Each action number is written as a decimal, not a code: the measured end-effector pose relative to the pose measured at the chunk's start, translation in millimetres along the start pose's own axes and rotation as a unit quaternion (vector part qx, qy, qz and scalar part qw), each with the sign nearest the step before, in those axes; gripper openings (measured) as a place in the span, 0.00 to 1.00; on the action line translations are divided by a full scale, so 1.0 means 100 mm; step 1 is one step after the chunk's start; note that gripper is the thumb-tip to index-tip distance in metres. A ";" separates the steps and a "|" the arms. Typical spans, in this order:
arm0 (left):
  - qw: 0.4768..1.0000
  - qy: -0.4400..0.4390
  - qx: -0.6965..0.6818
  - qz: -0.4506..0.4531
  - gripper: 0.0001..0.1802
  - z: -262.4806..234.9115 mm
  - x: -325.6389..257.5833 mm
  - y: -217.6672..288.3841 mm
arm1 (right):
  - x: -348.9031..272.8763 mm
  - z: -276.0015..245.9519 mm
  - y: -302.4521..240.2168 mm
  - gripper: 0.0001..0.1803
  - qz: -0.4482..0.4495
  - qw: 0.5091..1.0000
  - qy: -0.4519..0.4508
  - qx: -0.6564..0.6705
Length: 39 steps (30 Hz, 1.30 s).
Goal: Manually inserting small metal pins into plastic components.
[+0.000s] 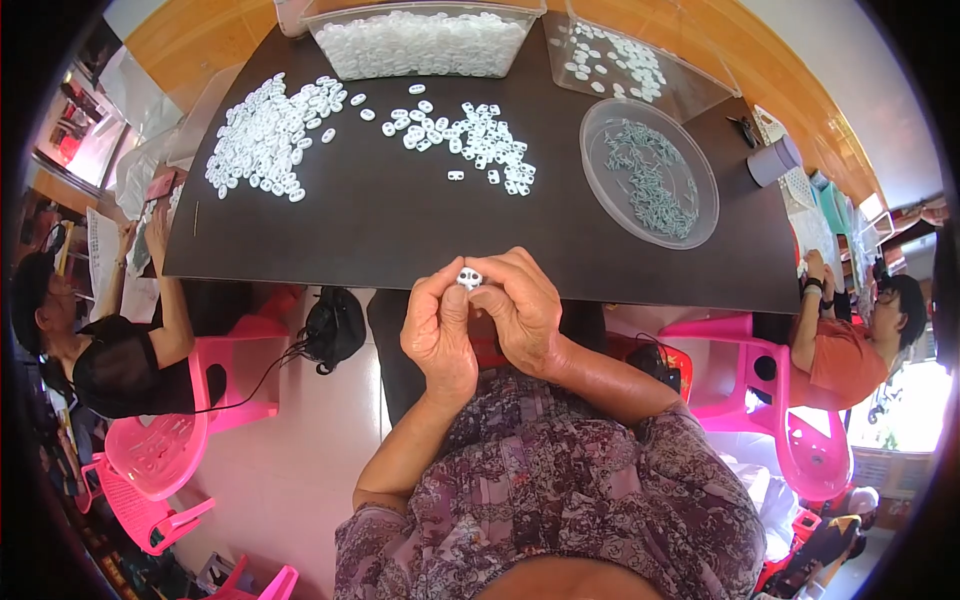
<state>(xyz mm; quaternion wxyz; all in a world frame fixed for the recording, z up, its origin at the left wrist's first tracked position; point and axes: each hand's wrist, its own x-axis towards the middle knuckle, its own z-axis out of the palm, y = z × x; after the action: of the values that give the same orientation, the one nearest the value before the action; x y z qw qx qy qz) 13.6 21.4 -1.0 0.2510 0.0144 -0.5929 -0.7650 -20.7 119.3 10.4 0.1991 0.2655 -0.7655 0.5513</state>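
Between the fingertips of both hands, just off the table's near edge, is a small white plastic piece with two dark round holes. My left hand pinches it from the left, thumb and forefinger closed. My right hand grips it from the right in the same way, its other fingers curled. On the dark table beyond lie a large pile of white oval pieces at the left and a smaller pile of white rectangular pieces near the middle.
A round clear tray of grey-green screws stands at the right. At the back are a clear bin full of white pieces and a clear box with some. A grey cylinder stands far right. People sit on pink chairs at both sides.
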 end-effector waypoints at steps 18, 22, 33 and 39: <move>0.988 0.052 0.068 0.125 0.10 0.10 -0.03 -0.09 | 0.04 0.07 0.05 0.12 -0.159 0.985 0.046 -0.051; 0.990 0.061 0.064 0.111 0.10 0.10 -0.03 -0.13 | 0.02 0.09 0.09 0.11 -0.161 0.983 0.045 -0.075; 0.992 0.054 0.048 0.103 0.10 0.05 -0.01 -0.04 | 0.06 0.13 0.02 0.14 -0.167 0.982 0.047 -0.074; 0.995 0.030 0.001 0.094 0.10 0.04 -0.09 0.02 | 0.04 0.05 -0.07 0.13 -0.152 0.987 0.022 -0.050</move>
<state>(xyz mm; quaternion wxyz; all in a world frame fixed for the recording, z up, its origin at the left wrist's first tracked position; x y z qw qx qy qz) 20.9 28.1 0.0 0.3401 -0.0182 -0.5845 -0.7364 -19.6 112.2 15.9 0.3105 0.3563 -0.7384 0.4810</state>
